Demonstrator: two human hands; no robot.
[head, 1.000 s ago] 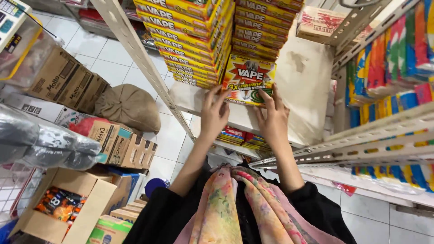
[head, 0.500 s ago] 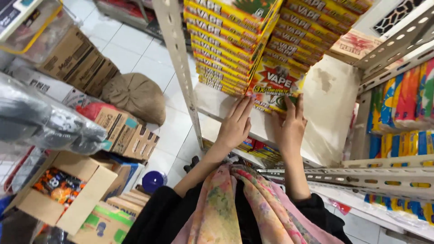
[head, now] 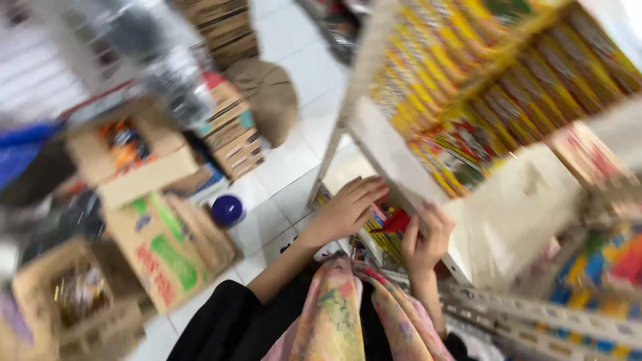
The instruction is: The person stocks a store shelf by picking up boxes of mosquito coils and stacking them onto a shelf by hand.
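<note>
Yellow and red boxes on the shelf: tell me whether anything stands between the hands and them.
Nothing visible does. The left hand and right hand are empty at the white shelf edge, just below the stacked yellow and red boxes. Only open air separates fingers and boxes, though the picture is blurred.

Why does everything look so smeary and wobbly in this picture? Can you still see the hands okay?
In the head view, motion blur smears nearly everything: the yellow boxes on the shelf streak diagonally and the cardboard cartons on the floor go soft. The left hand and right hand are clearer, both empty with fingers spread near the shelf edge. Top right is washed out by bright light.
</note>
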